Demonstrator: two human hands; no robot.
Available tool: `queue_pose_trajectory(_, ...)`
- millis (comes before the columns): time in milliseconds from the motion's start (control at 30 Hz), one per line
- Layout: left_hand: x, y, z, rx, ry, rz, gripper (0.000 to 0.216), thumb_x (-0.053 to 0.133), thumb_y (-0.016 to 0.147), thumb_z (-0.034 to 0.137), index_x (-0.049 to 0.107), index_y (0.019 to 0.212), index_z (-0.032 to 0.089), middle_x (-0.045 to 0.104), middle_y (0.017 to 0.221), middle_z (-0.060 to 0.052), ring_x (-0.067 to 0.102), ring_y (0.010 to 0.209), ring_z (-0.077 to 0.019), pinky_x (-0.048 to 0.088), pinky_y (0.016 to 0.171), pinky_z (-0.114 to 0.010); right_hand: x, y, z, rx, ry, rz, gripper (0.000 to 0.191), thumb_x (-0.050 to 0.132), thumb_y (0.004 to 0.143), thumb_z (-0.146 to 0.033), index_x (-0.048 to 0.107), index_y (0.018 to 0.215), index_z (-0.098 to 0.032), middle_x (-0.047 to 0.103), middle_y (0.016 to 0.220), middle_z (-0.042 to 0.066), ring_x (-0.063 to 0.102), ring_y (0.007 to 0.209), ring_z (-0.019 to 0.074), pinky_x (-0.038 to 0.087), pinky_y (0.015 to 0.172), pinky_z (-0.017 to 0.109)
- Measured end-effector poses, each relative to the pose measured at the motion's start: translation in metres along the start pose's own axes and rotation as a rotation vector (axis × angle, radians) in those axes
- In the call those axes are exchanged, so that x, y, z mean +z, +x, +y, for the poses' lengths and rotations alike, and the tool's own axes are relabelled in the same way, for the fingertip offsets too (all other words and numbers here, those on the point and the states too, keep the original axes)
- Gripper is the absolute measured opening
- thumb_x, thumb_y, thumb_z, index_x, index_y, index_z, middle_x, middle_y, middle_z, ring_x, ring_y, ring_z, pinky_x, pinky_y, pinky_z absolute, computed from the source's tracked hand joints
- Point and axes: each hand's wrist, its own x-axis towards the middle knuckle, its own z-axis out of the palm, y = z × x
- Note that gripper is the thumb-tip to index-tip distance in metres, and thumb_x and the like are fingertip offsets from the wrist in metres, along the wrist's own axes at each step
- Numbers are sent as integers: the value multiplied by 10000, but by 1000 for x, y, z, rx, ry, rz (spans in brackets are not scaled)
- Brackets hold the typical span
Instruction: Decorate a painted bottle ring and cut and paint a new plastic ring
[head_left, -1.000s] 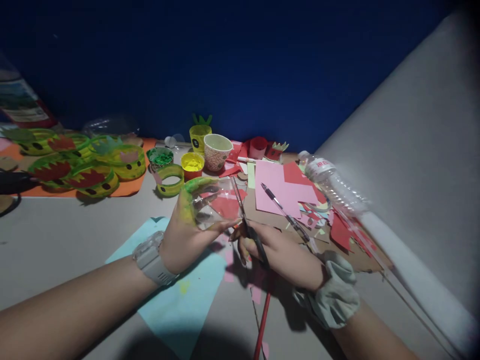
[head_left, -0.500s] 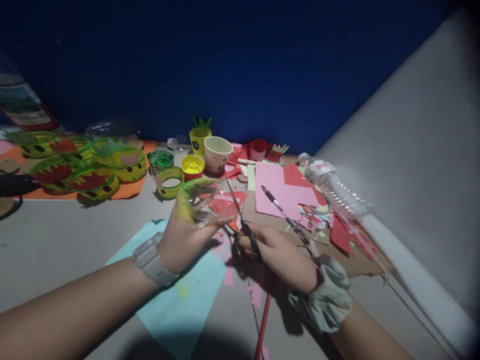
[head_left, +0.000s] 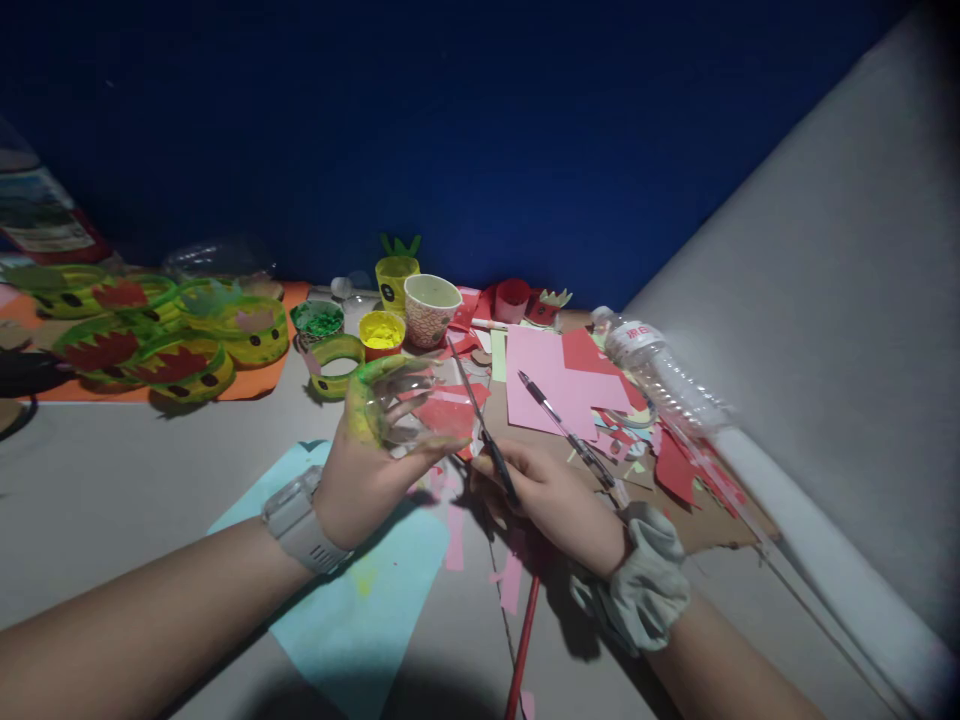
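Note:
A clear plastic bottle piece (head_left: 409,415), see-through and rounded, is gripped by my left hand (head_left: 379,440). Green and yellow paint stains that hand, and a grey watch is strapped on its wrist. My right hand (head_left: 536,495) is closed around dark-handled scissors (head_left: 491,445), whose blade points up and away along the plastic's right edge. Whether the blade is cutting into the plastic I cannot tell. Beneath my left forearm lies a light blue paper sheet (head_left: 360,610). A red stick (head_left: 523,650) lies below my right hand among pink paper strips.
Painted green-yellow rings (head_left: 184,370) with paper crowns stand left on orange paper. Behind my hands are a green paint cup (head_left: 318,322), a yellow paint cup (head_left: 382,332) and a patterned paper cup (head_left: 433,310). Pink paper (head_left: 544,375), a pen (head_left: 566,425) and a plastic bottle (head_left: 667,375) lie right.
My right hand and the scissors have shifted slightly left, and the blade now overlaps the plastic's right edge more closely. The whole view has moved a little. Both hands keep their hold.

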Motion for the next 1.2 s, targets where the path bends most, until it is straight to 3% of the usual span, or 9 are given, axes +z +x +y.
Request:
queue_pose_trajectory(267, 3, -4, 3, -120, -57, -134, 735, 845, 625, 255, 441, 1238, 228, 569, 1279, -135, 635, 1106, -262, 605, 861, -394, 1, -4, -9, -45, 242, 126, 492, 541, 806, -678, 470, 793, -191, 463, 570, -54, 388, 477, 77, 263, 447, 210)
queue_pose_trajectory(467, 2, -12, -10, 90, -22, -284, 696, 783, 709, 182, 425, 1288, 328, 475, 1399, -88, 563, 1228, -267, 525, 1002, -464, 4, -2, -12, -121, 174, 212, 393, 674, 767, -530, 530, 803, -166, 475, 632, -42, 411, 555, 87, 333, 515, 219)
queue_pose_trajectory(567, 1, -13, -10, 71, 33, -325, 737, 795, 698, 201, 406, 1312, 327, 484, 1395, -104, 564, 1225, -287, 494, 1033, -489, 5, -2, -11, -142, 175, 211, 342, 685, 767, -473, 546, 803, -162, 497, 663, -30, 458, 617, 106, 376, 562, 227)
queue_pose_trajectory(700, 1, -11, -3, -4, 19, -375, 732, 775, 727, 254, 372, 1335, 318, 525, 1357, -102, 584, 1195, -283, 477, 1041, -492, 4, 0, -8, -147, 192, 254, 320, 702, 762, -438, 540, 816, -168, 467, 628, -52, 429, 565, 90, 371, 534, 216)
queue_pose_trajectory(800, 1, -7, 3, -162, -57, -384, 627, 712, 790, 329, 382, 1320, 270, 561, 1302, -104, 605, 1149, -260, 496, 1006, -457, 3, 0, -7, -138, 209, 270, 333, 685, 784, -459, 512, 823, -177, 436, 577, -77, 343, 457, 60, 298, 444, 204)
queue_pose_trajectory(933, -1, 0, 3, -377, -102, -341, 526, 579, 849, 518, 432, 1240, 199, 630, 1035, -80, 649, 932, -200, 556, 781, -324, 2, -3, -7, -168, 179, 224, 371, 562, 865, -539, 466, 796, -186, 462, 573, -69, 365, 429, 58, 307, 426, 203)
queue_pose_trajectory(1033, -2, 2, -1, -476, -174, -317, 544, 468, 858, 631, 453, 1173, 188, 604, 827, -29, 615, 701, -145, 497, 581, -241, 4, -6, -4, -227, 74, 172, 357, 490, 912, -531, 488, 821, -186, 455, 573, -64, 426, 472, 76, 371, 487, 215)
queue_pose_trajectory(1200, -2, 2, -3, -555, -321, -361, 554, 315, 874, 688, 490, 1026, 185, 590, 747, -18, 558, 546, -135, 464, 528, -274, 10, -2, 6, -253, 39, 264, 218, 535, 914, -404, 522, 888, -188, 477, 650, -51, 446, 545, 85, 388, 547, 221)
